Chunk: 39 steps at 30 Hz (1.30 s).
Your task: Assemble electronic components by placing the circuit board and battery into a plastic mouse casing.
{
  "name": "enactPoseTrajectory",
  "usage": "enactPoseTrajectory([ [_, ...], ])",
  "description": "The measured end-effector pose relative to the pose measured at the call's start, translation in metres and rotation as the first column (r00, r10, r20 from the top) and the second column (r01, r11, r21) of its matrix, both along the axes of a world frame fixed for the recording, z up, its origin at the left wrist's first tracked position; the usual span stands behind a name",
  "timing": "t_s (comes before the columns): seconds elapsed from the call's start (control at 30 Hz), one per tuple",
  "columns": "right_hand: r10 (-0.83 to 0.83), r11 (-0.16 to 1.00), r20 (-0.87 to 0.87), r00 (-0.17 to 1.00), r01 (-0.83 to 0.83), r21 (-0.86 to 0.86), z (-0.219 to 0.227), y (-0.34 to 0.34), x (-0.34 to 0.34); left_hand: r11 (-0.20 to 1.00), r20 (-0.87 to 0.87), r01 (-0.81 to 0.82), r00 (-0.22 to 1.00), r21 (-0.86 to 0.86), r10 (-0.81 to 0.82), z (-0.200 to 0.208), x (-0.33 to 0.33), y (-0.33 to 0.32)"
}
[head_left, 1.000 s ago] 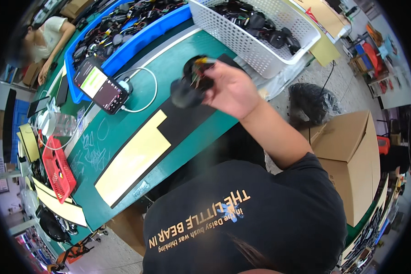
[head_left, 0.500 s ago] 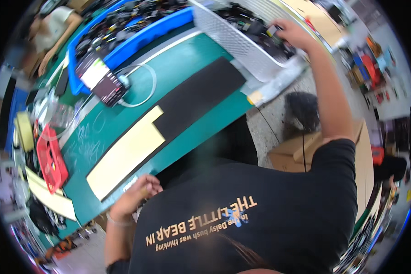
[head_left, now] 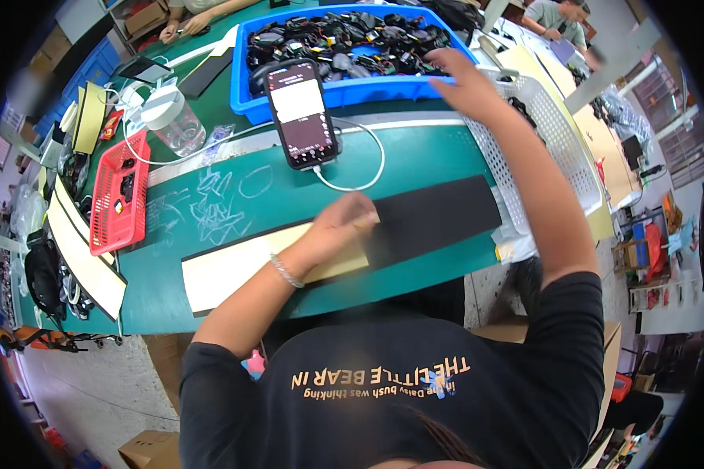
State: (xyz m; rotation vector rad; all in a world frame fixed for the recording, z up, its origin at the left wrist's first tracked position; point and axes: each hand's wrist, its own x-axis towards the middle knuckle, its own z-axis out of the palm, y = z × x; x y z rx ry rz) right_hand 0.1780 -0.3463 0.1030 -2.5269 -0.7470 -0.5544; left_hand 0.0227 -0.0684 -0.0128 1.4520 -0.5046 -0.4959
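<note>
My left hand (head_left: 340, 227) is over a long black strip (head_left: 438, 223) partly covered by pale yellow backing paper (head_left: 238, 270). Its fingers are curled together and slightly blurred near the paper's stepped edge; what they hold, if anything, is hidden. Stretched out at the far right, my right hand (head_left: 469, 90) has its fingers apart at the right end of a blue bin (head_left: 352, 98). I see nothing in it. The bin is full of small dark devices (head_left: 340, 62) with wires and coloured bits. Below my right forearm is a white perforated basket (head_left: 497, 160) with dark parts inside.
A phone (head_left: 301, 113) leans upright against the bin, with a white cable looping over the green table (head_left: 414, 148). On the left are a red basket (head_left: 120, 195), a clear lidded jug (head_left: 181, 125) and more yellow-backed strips (head_left: 86, 258). Other people sit across the far side.
My right hand has gone from the white basket, where it held a small light-and-dark piece, to the blue bin. My left hand has risen from the table edge onto the strip. The view has turned.
</note>
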Motion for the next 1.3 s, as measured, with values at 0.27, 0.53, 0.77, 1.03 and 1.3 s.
enactPoseTrajectory([
  [0.27, -0.420, 0.888, -0.489, 0.764, 0.235, -0.395, -0.064, 0.105, 0.147, 0.985, -0.155, 0.172, 0.972, -0.027, -0.174, -0.003, 0.011, 0.008],
  [0.53, -0.463, 0.841, -0.483, 0.743, 0.197, -0.503, -0.075, 0.133, 0.164, 0.986, -0.146, 0.128, 0.979, -0.105, -0.143, -0.016, 0.015, 0.010],
  [0.77, -0.479, 0.876, -0.449, 0.755, 0.372, -0.308, -0.087, 0.103, 0.167, 0.974, -0.135, 0.175, 0.972, -0.141, -0.195, -0.017, 0.016, 0.003],
  [1.03, -0.438, 0.896, -0.515, 0.737, 0.309, -0.320, -0.078, 0.120, 0.164, 0.970, -0.173, 0.181, 0.963, -0.163, -0.209, -0.015, 0.017, -0.001],
  [1.3, -0.243, 0.837, 0.076, 0.967, 0.169, 0.520, -0.064, 0.127, 0.118, 0.976, -0.196, 0.181, 0.960, -0.118, -0.201, -0.007, 0.019, 0.001],
])
